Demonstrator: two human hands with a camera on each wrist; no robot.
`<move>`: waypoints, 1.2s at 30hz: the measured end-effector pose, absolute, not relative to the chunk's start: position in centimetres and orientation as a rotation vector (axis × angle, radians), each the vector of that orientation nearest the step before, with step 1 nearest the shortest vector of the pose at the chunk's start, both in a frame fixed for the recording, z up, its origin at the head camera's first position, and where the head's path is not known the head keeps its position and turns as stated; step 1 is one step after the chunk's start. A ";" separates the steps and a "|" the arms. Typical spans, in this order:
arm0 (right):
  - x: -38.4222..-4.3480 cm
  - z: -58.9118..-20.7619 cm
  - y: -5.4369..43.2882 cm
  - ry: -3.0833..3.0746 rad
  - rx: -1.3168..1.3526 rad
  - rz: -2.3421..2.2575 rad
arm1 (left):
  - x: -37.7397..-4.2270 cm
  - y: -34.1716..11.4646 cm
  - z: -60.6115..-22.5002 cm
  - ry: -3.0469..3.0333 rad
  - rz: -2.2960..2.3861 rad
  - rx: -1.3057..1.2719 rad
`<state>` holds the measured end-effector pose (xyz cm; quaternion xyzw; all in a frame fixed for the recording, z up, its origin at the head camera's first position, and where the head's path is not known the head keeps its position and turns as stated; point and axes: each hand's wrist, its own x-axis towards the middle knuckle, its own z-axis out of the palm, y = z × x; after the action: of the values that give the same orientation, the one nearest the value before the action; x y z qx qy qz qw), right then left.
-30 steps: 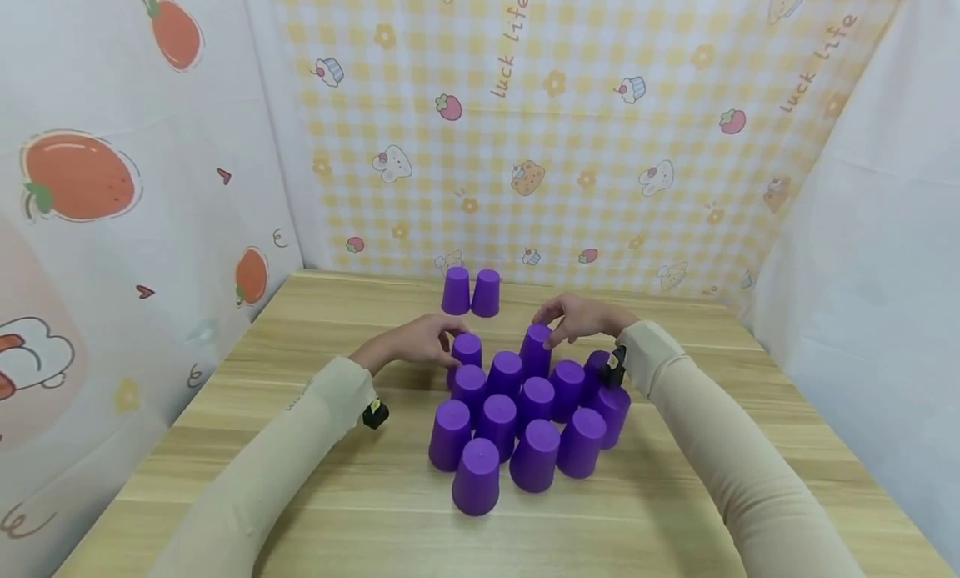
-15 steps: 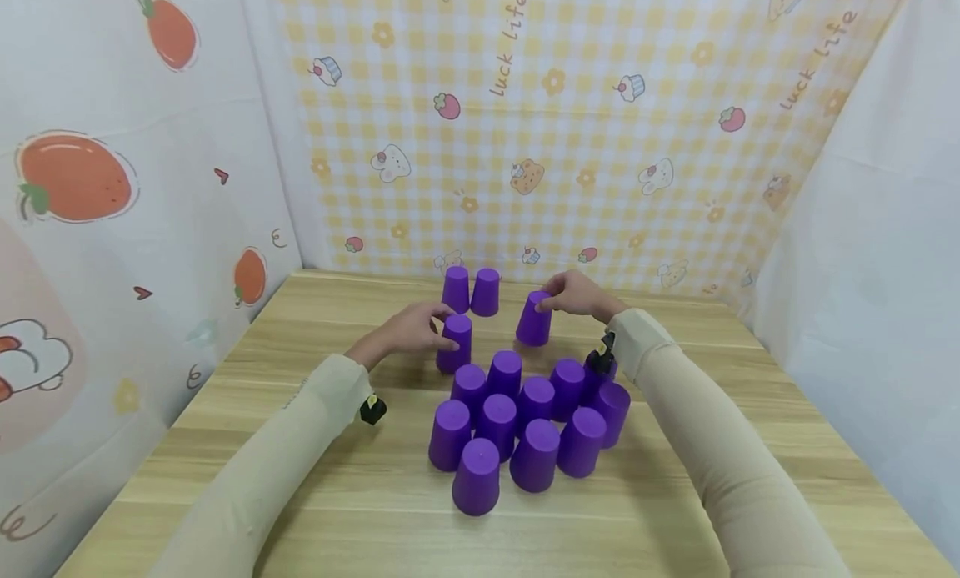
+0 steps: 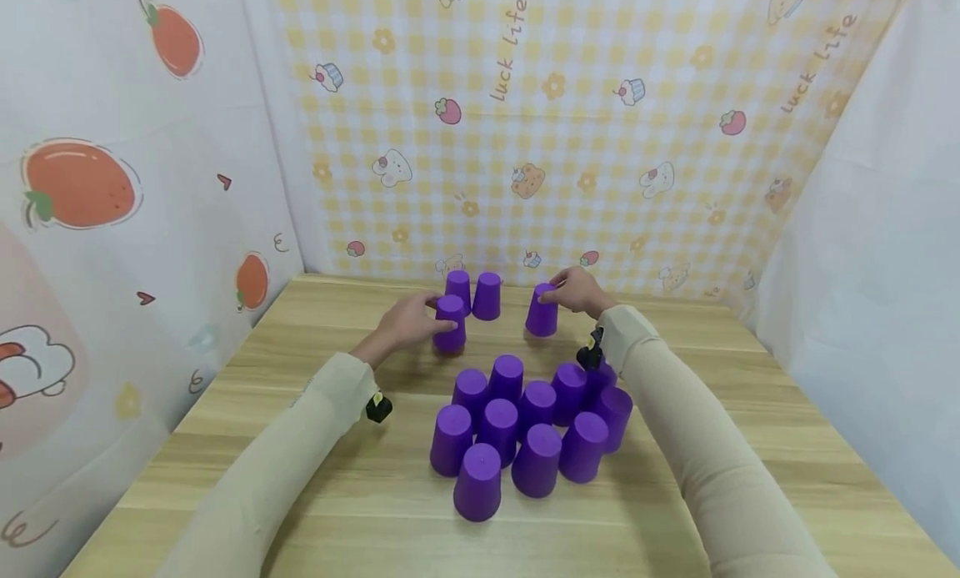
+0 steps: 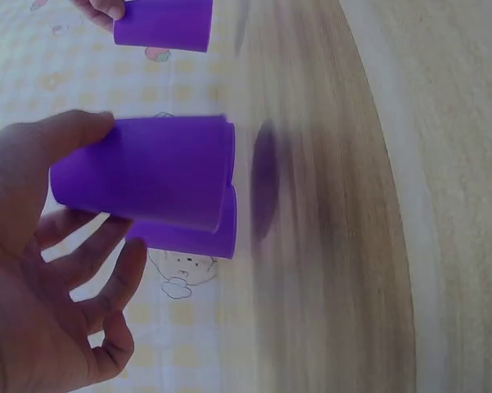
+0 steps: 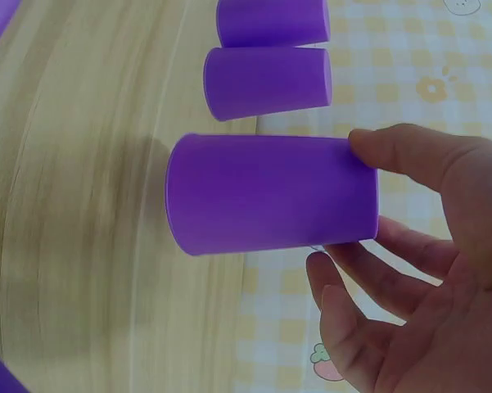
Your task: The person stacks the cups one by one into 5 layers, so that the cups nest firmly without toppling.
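My left hand (image 3: 407,322) pinches an upside-down purple cup (image 4: 147,170) near its closed end, thumb on one side and fingers on the other. In the left wrist view a gap shows between the cup's rim and its shadow on the table. On the right, my right hand (image 3: 581,291) holds another purple cup (image 5: 270,195) the same way, also lifted, mouth down. Two upside-down purple cups stand side by side at the back: the left one (image 3: 458,286) is partly covered by my left hand's cup, and the right one (image 3: 487,296) sits between my hands.
Several more purple cups (image 3: 477,483) stand upside down in a close cluster at the middle front of the wooden table (image 3: 360,511). A checked cloth backdrop (image 3: 600,211) rises behind the table edge, and white cloth (image 3: 862,253) hangs at the sides.
Both hands have lifted a cup from the back of the cluster and carried it toward the rear. The left cup moved slightly left, the right one stays nearly in line.
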<state>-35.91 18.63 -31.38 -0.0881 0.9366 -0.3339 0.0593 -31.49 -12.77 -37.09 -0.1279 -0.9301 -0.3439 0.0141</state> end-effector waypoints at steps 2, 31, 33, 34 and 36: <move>-35.8 -31.3 18.5 2.834 -0.247 -1.016 | -31.7 -12.9 -37.2 -2.884 -1.110 -0.348; -38.0 -31.3 15.7 2.844 -0.243 -0.958 | -35.3 -14.9 -37.9 -2.802 -1.149 -0.071; -38.2 -31.5 15.5 2.844 -0.243 -0.946 | -35.5 -15.0 -37.8 -2.801 -1.133 -0.059; -38.4 -31.6 15.5 2.843 -0.243 -0.940 | -35.7 -15.1 -37.8 -2.802 -1.121 -0.054; -38.6 -31.8 15.4 2.848 -0.237 -0.928 | -36.0 -15.1 -37.9 -2.814 -1.099 -0.042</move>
<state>-38.63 15.35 -31.82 -0.0788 0.9456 -0.3081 0.0686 -35.98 -15.14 -37.87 -0.0139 -0.9297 -0.3632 0.0602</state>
